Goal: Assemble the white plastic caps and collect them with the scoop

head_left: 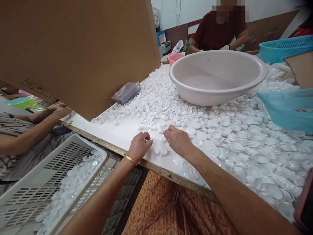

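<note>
Near the table's front edge, my left hand (140, 147) is closed, its thumb and fingers curled around a small white piece that I cannot make out. My right hand (178, 141) pinches at the rim of a small white cup (164, 139), with the fingertips partly covering it. Between and below the hands lie a few tiny white cups (164, 152), toy-sized and with handles. A spread of glossy white saucers and cups (249, 133) covers the table to the right of and beyond my right hand.
A large white basin (217, 96) rests on the pieces. A tall cardboard box (97, 58) stands at left beside clear plastic bags (126, 93). Blue baskets (286, 111) sit at right. Below left is a white crate (80, 140) of pieces. Co-workers sit at left and across.
</note>
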The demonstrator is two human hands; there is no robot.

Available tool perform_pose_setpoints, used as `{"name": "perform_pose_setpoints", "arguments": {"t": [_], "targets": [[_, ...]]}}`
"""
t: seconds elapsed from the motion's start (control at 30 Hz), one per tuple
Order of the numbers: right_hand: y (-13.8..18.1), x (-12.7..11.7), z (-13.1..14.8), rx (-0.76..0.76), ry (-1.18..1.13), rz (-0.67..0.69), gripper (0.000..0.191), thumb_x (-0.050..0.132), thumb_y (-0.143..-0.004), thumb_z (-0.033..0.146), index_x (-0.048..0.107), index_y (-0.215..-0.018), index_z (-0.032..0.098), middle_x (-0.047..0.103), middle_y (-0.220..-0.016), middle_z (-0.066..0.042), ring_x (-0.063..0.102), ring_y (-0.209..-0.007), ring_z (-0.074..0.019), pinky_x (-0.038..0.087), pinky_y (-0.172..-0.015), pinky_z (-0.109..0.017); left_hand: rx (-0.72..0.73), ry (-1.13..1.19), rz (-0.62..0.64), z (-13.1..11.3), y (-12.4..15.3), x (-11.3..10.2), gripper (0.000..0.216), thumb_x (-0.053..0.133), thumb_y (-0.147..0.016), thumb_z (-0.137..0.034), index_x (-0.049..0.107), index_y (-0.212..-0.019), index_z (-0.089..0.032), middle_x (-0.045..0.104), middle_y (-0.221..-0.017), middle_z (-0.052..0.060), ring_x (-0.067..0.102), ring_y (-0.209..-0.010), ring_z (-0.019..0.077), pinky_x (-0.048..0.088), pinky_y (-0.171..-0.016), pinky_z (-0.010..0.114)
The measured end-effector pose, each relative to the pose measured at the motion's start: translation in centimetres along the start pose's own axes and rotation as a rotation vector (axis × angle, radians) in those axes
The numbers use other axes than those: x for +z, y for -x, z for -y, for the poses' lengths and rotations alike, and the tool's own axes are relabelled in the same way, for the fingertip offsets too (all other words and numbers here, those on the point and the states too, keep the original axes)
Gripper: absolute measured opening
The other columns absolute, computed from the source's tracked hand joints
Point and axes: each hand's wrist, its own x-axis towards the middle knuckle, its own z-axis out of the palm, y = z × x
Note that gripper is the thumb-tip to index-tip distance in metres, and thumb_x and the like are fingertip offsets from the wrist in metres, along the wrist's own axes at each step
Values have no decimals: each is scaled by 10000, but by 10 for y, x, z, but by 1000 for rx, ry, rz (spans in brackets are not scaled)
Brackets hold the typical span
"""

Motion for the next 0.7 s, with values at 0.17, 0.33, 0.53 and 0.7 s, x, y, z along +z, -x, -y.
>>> {"name": "perform_pose_setpoints", "arguments": {"t": [0.17, 0.33, 0.53, 0.7], "targets": [[0, -7, -10, 78, 10, -72, 296, 310, -927, 280, 597, -916, 209, 564, -903, -34, 547, -696, -114, 334, -537, -225, 71, 237, -63, 7, -5, 12, 347, 512, -702, -123, 561, -1045, -153, 504, -922, 49, 538, -794, 136, 482, -716, 273], [3, -13, -21, 146, 4, -82, 287, 326, -920, 279, 605, -952, 220, 574, -920, -29, 551, -702, -116, 338, -549, -231, 147, 79, 2, 12, 5, 16, 297, 492, -744, -130, 630, -1006, -155, 541, -960, 71, 542, -875, 180, 462, -817, 329], [2, -15, -35, 189, 1, -90, 238, 411, -881, 241, 630, -970, 208, 599, -931, -53, 551, -805, -160, 372, -621, -257, 107, -104, 56, 10, 12, -2, 205, 533, -781, -208, 659, -942, -201, 630, -940, 43, 549, -917, 213, 430, -840, 347], [-2, -8, -25, -10, 24, -133, 254, 433, -867, 197, 606, -1054, 203, 601, -1034, -69, 472, -979, -200, 368, -756, -294, 263, -145, -66, -11, -18, 4, 289, 512, -800, -158, 610, -1061, -231, 590, -963, 42, 534, -935, 185, 422, -829, 294]]}}
